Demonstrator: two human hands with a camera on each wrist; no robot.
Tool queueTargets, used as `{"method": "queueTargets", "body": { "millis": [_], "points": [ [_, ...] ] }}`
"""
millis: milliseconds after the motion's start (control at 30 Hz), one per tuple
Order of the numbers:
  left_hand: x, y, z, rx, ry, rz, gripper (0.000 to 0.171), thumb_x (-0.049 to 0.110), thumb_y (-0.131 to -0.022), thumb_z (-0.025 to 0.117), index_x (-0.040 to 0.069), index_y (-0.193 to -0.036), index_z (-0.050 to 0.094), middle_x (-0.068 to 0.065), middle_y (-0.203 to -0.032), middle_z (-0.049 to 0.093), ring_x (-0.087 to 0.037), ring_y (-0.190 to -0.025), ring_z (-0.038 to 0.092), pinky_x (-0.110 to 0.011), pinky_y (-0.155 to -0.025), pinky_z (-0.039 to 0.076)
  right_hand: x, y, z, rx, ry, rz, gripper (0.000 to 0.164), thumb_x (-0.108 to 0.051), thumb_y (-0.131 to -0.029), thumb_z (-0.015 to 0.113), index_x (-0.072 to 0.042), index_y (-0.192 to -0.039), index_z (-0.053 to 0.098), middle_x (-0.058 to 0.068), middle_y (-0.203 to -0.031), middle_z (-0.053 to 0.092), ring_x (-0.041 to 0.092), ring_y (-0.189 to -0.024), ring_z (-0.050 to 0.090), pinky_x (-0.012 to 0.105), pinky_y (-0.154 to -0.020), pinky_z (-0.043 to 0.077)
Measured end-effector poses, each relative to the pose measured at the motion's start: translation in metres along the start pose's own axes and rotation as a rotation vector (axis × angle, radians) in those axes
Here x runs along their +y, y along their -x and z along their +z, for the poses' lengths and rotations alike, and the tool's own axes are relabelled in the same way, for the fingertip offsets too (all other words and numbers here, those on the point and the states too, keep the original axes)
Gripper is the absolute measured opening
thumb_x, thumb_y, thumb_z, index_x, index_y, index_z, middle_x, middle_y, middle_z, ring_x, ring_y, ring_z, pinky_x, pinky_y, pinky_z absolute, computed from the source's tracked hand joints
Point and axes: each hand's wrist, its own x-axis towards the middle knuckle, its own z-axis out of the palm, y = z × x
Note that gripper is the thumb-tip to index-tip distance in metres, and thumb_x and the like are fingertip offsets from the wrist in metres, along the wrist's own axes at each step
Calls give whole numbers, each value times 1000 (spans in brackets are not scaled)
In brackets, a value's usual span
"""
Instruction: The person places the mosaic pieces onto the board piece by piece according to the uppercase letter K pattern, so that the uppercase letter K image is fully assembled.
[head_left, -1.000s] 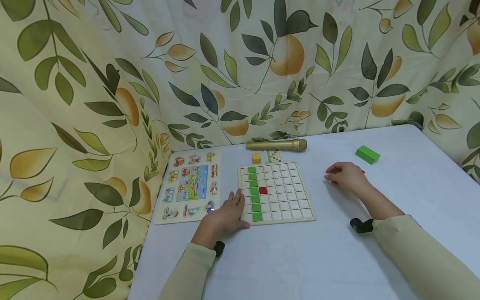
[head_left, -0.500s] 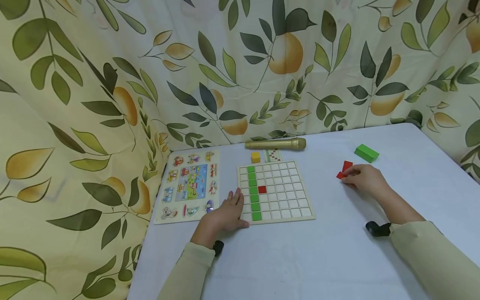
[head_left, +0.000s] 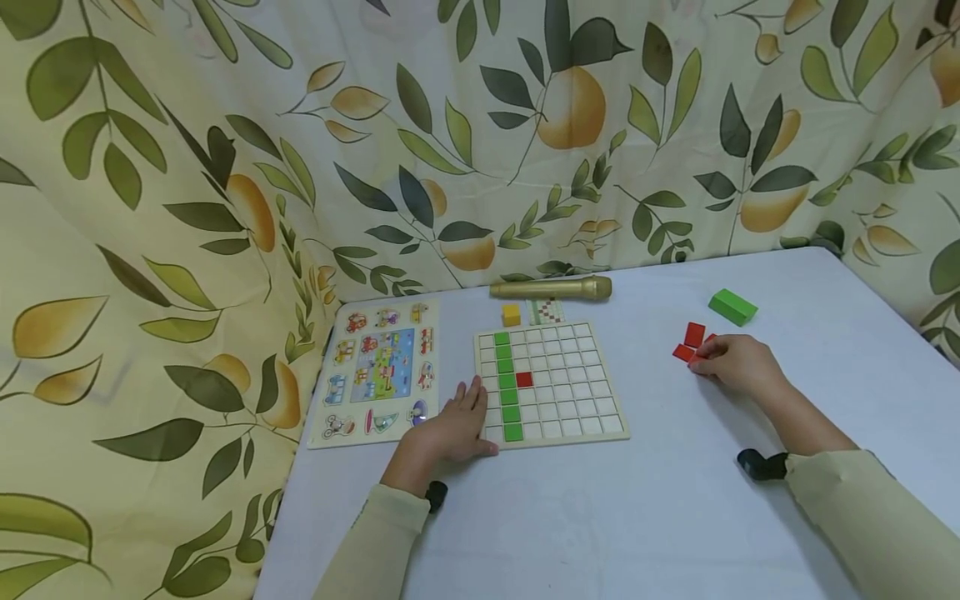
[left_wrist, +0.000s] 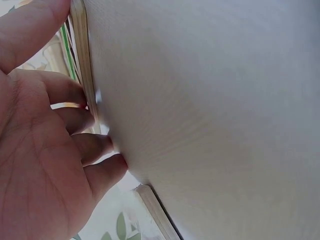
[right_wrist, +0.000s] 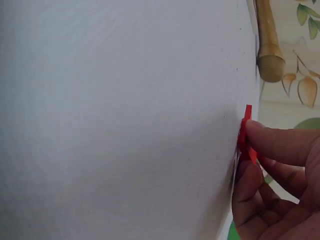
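Along the left edge of a white grid board (head_left: 577, 387) rests my left hand (head_left: 450, 429), its fingers extended and the thumb by the near corner. One column of the board carries green square tiles (head_left: 510, 399), with a single red tile (head_left: 524, 380) beside it. To the right, my right hand (head_left: 742, 365) is at a small cluster of red tiles (head_left: 694, 334) on the white table. Its thumb and finger pinch a red tile (right_wrist: 243, 136) in the right wrist view. The fingers cover part of the cluster.
A puzzle board (head_left: 322, 425) with vehicle pictures lies left of the grid. Behind the grid are a yellow cube (head_left: 512, 315), a small patterned card (head_left: 546, 312) and a golden microphone-shaped stick (head_left: 551, 288). A green block (head_left: 733, 307) lies beyond the red tiles. Leaf-printed cloth (head_left: 420, 108) hangs behind.
My right hand has moved right, so red tiles now show on the table before it; in the last half second its fingers shifted slightly among them. The left hand has stayed at the grid board.
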Motion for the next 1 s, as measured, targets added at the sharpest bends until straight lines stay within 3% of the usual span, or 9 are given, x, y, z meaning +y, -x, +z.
{"method": "queueTargets", "body": {
  "millis": [133,367,500,667,1000],
  "points": [
    [0,-1,1,0,-6,2,99,47,-93,69,3,-161,11,-10,-169,-3,-29,-154,-1,-42,-123,13,-3,1,0,-5,-14,11,34,-18,-91,73,5,-113,60,20,-101,62,38,-97,49,36,-69,46],
    [-2,-2,2,5,-8,15,99,47,-93,68,3,-161,11,-11,-169,-4,-30,-154,-2,-43,-123,14,-11,0,-7,-32,-36,26,40,-21,-96,67,6,-125,59,30,-116,54,42,-101,47,29,-66,48],
    [-2,-2,1,6,-13,15,99,47,-93,68,4,-161,10,-11,-169,-5,-29,-154,-3,-42,-123,13,-22,-5,-7,-12,-57,-9,38,-22,-96,67,6,-122,61,28,-111,59,35,-95,55,28,-66,51],
    [-2,-1,1,10,3,14,100,47,-93,69,4,-161,11,-10,-169,-4,-29,-154,-2,-42,-123,13,-38,-15,0,-32,-119,-33,34,-19,-97,66,6,-119,60,24,-107,64,27,-85,62,30,-68,55],
    [-1,-1,2,9,6,1,100,46,-92,70,4,-161,12,-10,-169,-4,-28,-154,-2,-42,-123,13,-70,-33,21,-43,-128,-29,34,-23,-94,70,3,-116,65,23,-108,63,26,-86,62,28,-67,53]
  ]
}}
